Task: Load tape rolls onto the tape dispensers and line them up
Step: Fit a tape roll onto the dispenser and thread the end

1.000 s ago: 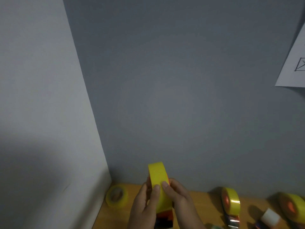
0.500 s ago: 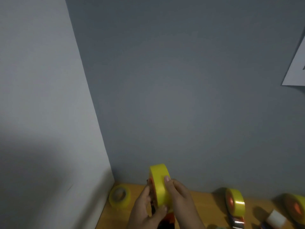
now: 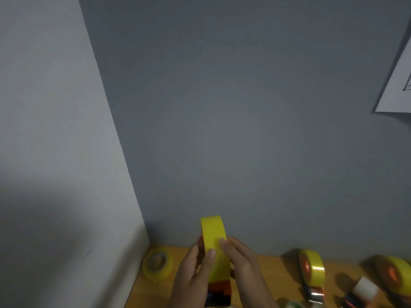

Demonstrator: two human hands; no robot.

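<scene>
Two bare hands in shot, the left hand point(image 3: 195, 272) and the right hand point(image 3: 243, 266), both entering from the bottom edge. No gloves, no rings, no watch on what shows. Fingernails are short and plain, catching a little light. The wrists run out of frame bare, with no sleeve or cuff showing on either side.
</scene>
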